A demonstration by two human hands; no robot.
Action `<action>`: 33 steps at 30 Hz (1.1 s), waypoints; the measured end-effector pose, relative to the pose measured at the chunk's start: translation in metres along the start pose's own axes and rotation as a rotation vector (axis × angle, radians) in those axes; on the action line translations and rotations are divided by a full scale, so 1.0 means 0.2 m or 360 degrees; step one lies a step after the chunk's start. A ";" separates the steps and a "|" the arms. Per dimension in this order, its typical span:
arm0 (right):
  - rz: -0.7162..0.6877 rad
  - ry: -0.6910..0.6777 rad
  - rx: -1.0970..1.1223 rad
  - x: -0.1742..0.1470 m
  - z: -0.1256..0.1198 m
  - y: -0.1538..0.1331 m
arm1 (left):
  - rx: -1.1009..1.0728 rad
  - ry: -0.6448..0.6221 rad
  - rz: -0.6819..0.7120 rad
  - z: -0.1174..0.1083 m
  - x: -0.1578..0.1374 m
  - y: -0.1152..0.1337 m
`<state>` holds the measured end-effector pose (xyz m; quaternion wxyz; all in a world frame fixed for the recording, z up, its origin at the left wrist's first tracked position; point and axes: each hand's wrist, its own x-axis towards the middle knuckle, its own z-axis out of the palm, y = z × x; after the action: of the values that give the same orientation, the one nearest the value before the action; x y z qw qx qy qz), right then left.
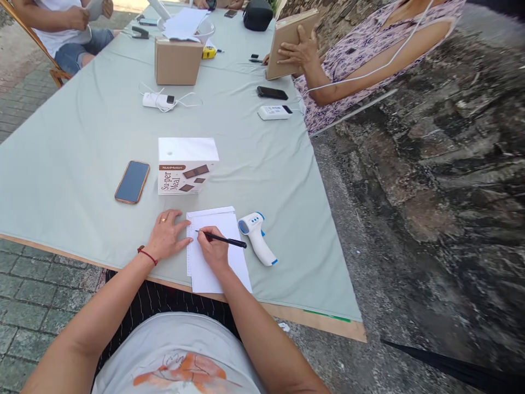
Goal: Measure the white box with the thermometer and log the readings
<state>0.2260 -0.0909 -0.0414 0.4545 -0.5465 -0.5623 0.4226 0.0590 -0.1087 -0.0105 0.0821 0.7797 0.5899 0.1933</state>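
Note:
My right hand (215, 253) is closed around a black pen (225, 239), its tip at the upper left of a white sheet of paper (233, 273). Fingers spread, my left hand (168, 236) lies on the table and touches the paper's left edge. A strip with small markings shows along that edge; the writing is too small to read. Just right of the paper lies a white and blue infrared thermometer (259, 239). A white Super Meal box (186, 167) stands beyond the paper, and a smartphone (132, 182) lies to the left.
The table wears a pale green cloth (82, 180). Farther off are a white device with a cable (158, 100), a brown cardboard box (177, 63), a black phone (272, 93) and a white device (274, 112). At the right, a person holds a brown box (289, 46); another sits far left.

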 end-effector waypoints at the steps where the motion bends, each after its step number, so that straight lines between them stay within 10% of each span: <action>1: 0.0006 0.0020 -0.0007 0.00 0.00 0.00 | 0.0000 -0.0002 -0.0003 0.00 0.00 0.00; 24: -0.0039 0.0027 -0.0031 0.00 0.00 0.00 | 0.0069 -0.0002 0.0025 0.00 0.00 0.00; 33: -0.0808 -0.0006 -0.0544 0.05 -0.18 -0.03 | -0.0002 -0.0035 -0.0016 -0.01 0.01 0.00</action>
<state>0.2594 -0.0818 -0.0268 0.4459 -0.4563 -0.7448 0.1957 0.0594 -0.1078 -0.0085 0.0901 0.7787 0.5928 0.1846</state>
